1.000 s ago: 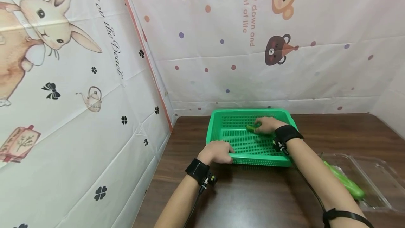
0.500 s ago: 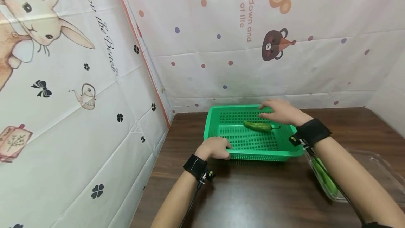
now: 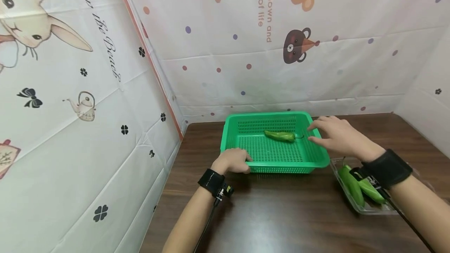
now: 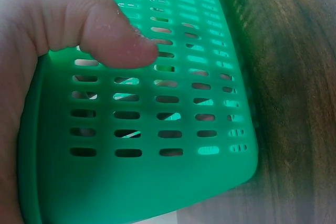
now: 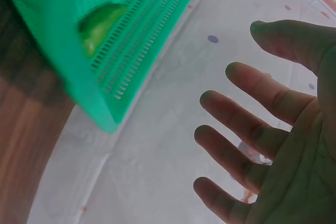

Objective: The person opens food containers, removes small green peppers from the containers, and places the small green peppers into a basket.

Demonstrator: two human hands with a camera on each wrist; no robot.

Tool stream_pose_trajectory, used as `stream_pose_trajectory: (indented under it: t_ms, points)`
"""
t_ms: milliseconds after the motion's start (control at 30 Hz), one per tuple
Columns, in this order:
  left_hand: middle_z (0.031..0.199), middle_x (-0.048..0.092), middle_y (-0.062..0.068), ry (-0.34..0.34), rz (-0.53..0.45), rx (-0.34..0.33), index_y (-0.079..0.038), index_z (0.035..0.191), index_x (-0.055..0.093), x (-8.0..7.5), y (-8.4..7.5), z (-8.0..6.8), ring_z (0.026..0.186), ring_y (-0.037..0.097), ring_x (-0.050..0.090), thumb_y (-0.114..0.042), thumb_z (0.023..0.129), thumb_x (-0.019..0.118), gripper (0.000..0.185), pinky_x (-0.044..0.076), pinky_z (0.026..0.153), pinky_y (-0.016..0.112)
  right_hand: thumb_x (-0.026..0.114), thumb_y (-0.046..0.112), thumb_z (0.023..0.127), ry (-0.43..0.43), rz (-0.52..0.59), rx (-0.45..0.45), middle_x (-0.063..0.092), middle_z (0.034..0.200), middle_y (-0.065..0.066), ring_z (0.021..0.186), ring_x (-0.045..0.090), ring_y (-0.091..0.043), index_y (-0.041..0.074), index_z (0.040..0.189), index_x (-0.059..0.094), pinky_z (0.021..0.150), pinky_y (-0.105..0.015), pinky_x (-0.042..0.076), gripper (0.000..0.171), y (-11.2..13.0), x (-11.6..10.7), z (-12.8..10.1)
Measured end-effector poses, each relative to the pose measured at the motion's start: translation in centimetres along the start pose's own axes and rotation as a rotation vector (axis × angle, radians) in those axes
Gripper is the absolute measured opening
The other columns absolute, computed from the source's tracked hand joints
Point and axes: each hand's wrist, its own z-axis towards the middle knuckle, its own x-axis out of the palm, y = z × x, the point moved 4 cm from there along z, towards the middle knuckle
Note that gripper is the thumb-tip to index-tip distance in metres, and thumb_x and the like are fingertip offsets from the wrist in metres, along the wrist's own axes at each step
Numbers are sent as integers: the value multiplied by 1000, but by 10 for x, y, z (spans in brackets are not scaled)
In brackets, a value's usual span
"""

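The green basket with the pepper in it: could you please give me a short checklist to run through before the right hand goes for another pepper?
1. Green basket held steady: ok, the left hand grips its near rim, thumb on the slotted wall.
2. Pepper fully inside the basket: ok, it lies flat on the floor near the back wall.
3. Right hand free: ok, fingers spread and holding nothing, above the basket's right rim.
4. More peppers within reach: ok, green peppers lie in the clear tray right of the basket.
5. How many peppers remain in the tray: cannot tell, the wrist covers part of it.
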Motion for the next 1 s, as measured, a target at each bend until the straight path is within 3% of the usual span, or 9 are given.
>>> stream_pose_trajectory:
  t_ms: [133, 267, 367, 533, 667, 767, 1000]
  points:
    - [109, 76, -6, 5, 3, 10, -28, 128, 73, -2, -1, 0, 59, 9, 27, -22, 81, 66, 48, 24, 55, 27, 72, 29, 95, 3, 28, 30, 68, 117, -8, 109, 61, -35, 16, 118, 72, 83, -52, 47, 26, -2, 3, -19]
    - [115, 76, -6, 1, -3, -4, -28, 128, 73, -3, -1, -1, 59, 10, 27, -21, 81, 66, 48, 25, 55, 28, 69, 31, 97, 14, 63, 58, 68, 121, -9, 117, 58, -38, 17, 119, 71, 92, -60, 44, 26, -2, 6, -29]
    - [127, 72, -6, -4, -2, -17, -28, 129, 72, -3, 0, -1, 58, 10, 26, -21, 82, 67, 48, 25, 54, 28, 70, 30, 96, 9, 69, 47, 68, 120, -10, 115, 59, -37, 16, 119, 71, 89, -57, 47, 26, -2, 9, -31]
    - [124, 74, -3, 7, -2, -19, -26, 131, 71, 0, -1, -1, 55, 10, 19, -23, 84, 67, 47, 21, 52, 28, 72, 27, 95, 7, 79, 39, 68, 117, -9, 112, 61, -36, 15, 118, 72, 87, -53, 50, 26, -2, 15, -37]
    - [128, 72, -4, 3, -7, -22, -27, 129, 72, 1, -2, -2, 57, 10, 21, -22, 83, 67, 46, 22, 53, 29, 71, 29, 96, 6, 96, 49, 69, 117, -9, 112, 61, -37, 14, 118, 71, 88, -54, 50, 27, -5, 21, -46]
    - [122, 74, -4, -1, -11, -20, -27, 130, 72, 1, -2, -1, 57, 11, 21, -22, 83, 67, 47, 22, 53, 29, 70, 32, 97, 15, 97, 78, 69, 118, -9, 112, 61, -37, 14, 119, 71, 87, -53, 51, 29, -10, 22, -55]
    - [119, 74, -5, 3, -1, -22, -28, 130, 71, -3, -3, -1, 57, 10, 26, -23, 84, 67, 47, 24, 53, 28, 69, 39, 96, 87, 106, 175, 70, 112, -6, 97, 67, -27, 15, 117, 69, 75, -43, 55, 31, -26, 29, -78]
